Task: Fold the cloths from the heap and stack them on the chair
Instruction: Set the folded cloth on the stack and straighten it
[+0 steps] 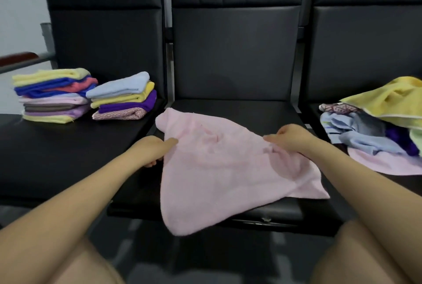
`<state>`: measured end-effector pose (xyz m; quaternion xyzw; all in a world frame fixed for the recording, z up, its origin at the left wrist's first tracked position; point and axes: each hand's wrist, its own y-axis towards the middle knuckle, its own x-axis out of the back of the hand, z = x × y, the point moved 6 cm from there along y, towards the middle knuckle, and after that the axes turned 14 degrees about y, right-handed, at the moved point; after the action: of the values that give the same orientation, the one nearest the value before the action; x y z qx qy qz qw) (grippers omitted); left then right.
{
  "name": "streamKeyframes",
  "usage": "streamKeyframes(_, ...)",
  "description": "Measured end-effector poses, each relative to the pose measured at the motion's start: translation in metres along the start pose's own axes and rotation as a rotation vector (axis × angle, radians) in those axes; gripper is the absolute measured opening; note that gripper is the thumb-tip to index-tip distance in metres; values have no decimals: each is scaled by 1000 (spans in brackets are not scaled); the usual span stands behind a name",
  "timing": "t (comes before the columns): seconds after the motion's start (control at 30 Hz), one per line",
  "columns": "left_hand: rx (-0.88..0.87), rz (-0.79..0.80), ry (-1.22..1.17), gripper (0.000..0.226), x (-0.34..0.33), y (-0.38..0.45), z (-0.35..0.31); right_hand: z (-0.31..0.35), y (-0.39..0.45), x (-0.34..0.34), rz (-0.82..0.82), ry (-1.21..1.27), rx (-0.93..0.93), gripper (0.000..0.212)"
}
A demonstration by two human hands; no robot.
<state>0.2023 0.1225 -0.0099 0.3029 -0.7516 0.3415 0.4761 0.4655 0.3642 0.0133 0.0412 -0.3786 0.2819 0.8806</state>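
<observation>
A pale pink cloth (219, 169) lies spread and rumpled over the middle chair seat (239, 108), one corner hanging past the front edge. My left hand (155, 149) pinches its left edge. My right hand (290, 137) grips its right side, bunching the fabric. On the right chair sits the heap of unfolded cloths (374, 128): yellow on top, light blue, purple, a patterned one and pink beneath. On the left chair seat (57, 146) stand two stacks of folded cloths, a taller one (52, 96) and a shorter one (123, 97) with light blue on top.
Three black padded chairs stand side by side with tall backrests (235, 51). A grey armrest with a brown pad (20, 59) juts out at the far left. My knees (365, 256) fill the lower corners, with dark floor between them.
</observation>
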Motion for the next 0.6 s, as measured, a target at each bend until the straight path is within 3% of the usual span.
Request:
streamKeyframes(0.1, 69, -85, 31, 60, 7, 22, 8, 30, 20, -12, -145, 26, 91, 35)
streamKeyframes(0.3, 68, -190, -85, 66, 6, 60, 10, 74, 71, -70, -27, 191, 76, 37)
streamKeyframes(0.47, -29, -263, -121, 53, -3, 78, -6, 93, 93, -120, 55, 25, 143, 78)
streamKeyframes(0.5, -51, -279, -141, 52, -3, 84, -8, 95, 99, -127, 67, 7, 147, 76)
streamKeyframes(0.6, -53, -326, -439, 36, 2, 88, -12, 93, 107, -132, 98, 142, 184, 24)
